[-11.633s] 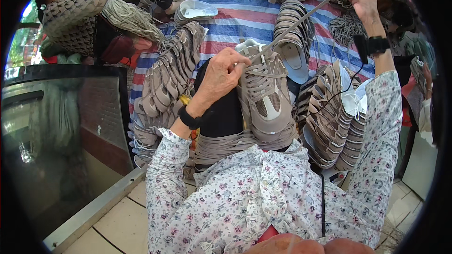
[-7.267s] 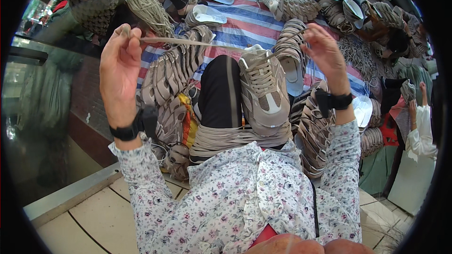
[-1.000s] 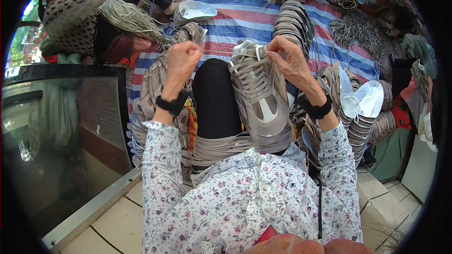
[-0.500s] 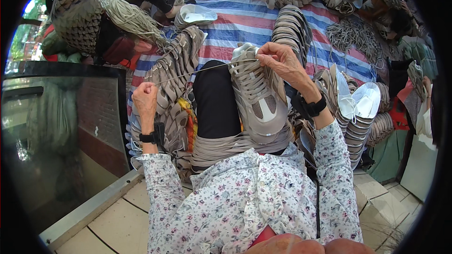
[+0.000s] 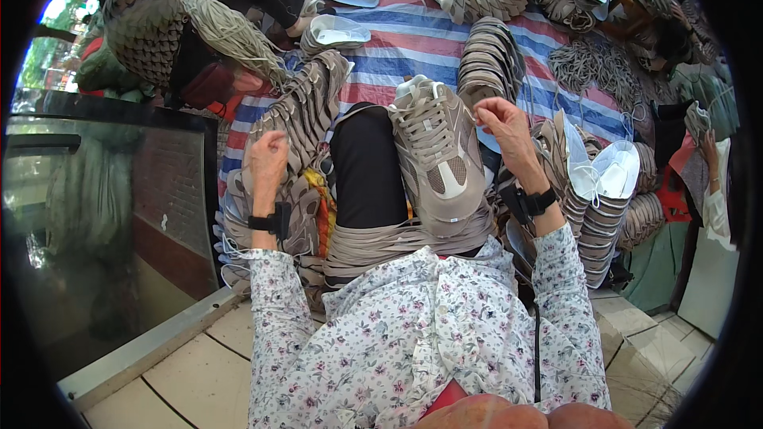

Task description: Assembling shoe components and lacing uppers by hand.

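Note:
A beige laced sneaker [image 5: 439,160] lies on my lap, toe toward me, beside my black trouser leg [image 5: 366,167]. My right hand [image 5: 502,125] hovers at the shoe's right side near its collar, fingers pinched on a thin pale thread. My left hand [image 5: 267,157] is held out to the left over a stack of beige shoe uppers [image 5: 306,111], fingers curled shut on the thread's other end. Each wrist carries a black band. A bundle of beige straps [image 5: 381,240] lies across my lap under the shoe.
Piles of beige uppers [image 5: 486,59] and white soles [image 5: 608,179] cover a striped blue, red and white tarp [image 5: 413,40]. A glass panel [image 5: 95,214] stands at my left. Another person's white sleeve [image 5: 714,210] shows at the right edge; pale floor tiles [image 5: 191,373] lie below.
My left hand has risen and moved in toward the shoe from its low, far-left pull. My right hand has shifted from the shoe's collar out to its right.

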`<state>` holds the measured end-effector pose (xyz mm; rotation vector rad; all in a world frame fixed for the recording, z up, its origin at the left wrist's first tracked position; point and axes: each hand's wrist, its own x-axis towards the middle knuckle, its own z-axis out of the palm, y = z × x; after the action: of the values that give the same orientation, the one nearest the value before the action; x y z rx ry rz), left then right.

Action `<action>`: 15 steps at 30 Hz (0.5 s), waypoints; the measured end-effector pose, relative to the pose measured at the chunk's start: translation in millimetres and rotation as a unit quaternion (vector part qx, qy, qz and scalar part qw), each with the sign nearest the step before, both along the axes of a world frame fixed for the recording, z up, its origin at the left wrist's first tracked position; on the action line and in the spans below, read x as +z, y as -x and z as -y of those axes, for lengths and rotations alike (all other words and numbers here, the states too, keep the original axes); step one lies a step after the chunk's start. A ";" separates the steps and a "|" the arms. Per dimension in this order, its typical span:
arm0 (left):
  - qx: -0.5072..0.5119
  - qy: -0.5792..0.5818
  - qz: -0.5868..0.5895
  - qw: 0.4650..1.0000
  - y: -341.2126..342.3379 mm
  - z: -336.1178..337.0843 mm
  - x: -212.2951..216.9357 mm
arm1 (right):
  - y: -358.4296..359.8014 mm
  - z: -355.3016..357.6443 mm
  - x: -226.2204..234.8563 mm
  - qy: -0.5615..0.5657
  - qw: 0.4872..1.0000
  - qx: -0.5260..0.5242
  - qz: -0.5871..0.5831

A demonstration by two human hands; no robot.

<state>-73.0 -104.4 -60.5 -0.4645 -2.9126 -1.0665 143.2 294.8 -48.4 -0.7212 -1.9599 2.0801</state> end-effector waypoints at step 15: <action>-0.261 -0.160 0.228 0.924 -22.8 -206.4 10.5 | -46.0 36.9 -39.6 0.144 0.987 -0.070 0.030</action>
<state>-50.1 102.0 -50.0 -1.1582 -2.9443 -1.9143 189.1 257.9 -88.0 -0.9566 -1.6003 2.3023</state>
